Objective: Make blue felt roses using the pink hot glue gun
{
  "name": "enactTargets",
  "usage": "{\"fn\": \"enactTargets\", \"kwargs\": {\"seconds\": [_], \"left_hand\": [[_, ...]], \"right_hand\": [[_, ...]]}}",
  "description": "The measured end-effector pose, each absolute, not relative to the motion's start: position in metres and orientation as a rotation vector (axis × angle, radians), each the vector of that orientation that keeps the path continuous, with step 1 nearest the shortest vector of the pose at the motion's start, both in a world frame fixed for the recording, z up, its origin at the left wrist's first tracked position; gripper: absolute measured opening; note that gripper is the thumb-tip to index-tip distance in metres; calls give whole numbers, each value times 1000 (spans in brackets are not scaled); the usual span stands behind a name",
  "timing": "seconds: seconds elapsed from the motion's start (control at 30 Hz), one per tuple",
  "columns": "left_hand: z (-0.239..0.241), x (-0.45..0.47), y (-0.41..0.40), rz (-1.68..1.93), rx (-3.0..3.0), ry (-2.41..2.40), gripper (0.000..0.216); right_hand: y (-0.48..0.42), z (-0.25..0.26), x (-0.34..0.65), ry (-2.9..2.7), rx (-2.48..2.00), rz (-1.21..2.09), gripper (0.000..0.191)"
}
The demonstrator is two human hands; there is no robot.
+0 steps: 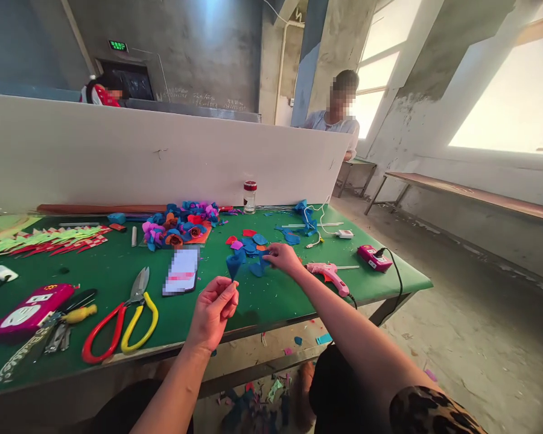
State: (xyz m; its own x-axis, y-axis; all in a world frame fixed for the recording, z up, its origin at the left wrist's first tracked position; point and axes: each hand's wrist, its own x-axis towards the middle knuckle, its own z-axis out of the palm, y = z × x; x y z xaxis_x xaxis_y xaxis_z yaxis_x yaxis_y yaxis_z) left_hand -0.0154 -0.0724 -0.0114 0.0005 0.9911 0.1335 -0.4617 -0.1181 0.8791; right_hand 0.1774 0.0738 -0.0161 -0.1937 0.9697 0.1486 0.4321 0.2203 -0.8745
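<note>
My left hand (216,307) pinches the pointed lower end of a blue paper flower (235,265), a cone of curled petals held upright above the table's front part. To its right, my right hand (283,258) has thumb and fingers closed on a blue paper petal (263,259). Another blue petal (256,269) shows just below those fingertips. Behind the hands lie loose blue petals (250,246) with a few red and pink ones. A pink glue gun (328,274) rests on the table by my right forearm.
Finished paper flowers (174,226) are heaped at the back. Red-and-yellow-handled scissors (133,313) and a phone (181,271) lie left. A glass jar (250,198) stands before the white partition (163,150). A magenta power strip (373,258) sits right. Two people are beyond the partition.
</note>
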Motion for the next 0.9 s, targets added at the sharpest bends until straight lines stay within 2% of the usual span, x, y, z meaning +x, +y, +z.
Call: {"fn": "enactTargets", "kwargs": {"seconds": [0.13,0.3,0.57,0.67,0.9], "left_hand": [[-11,-16,-71,1476,921,790,19],[-11,-13,-68,1512,910,883,23],[-2,13,-68,1548,931,1005,36],[-1,24,-65,1572,889,1024,33],[2,30,-62,1517,976,979,27]], "right_hand": [[59,-13,182,-1523,-1157,1193,26],[25,-3,179,-1279,-995,1374,44],[-39,0,148,-843,-726,1610,37],[-52,-1,142,-745,-712,1647,38],[-59,-4,166,-903,-800,1467,34]]}}
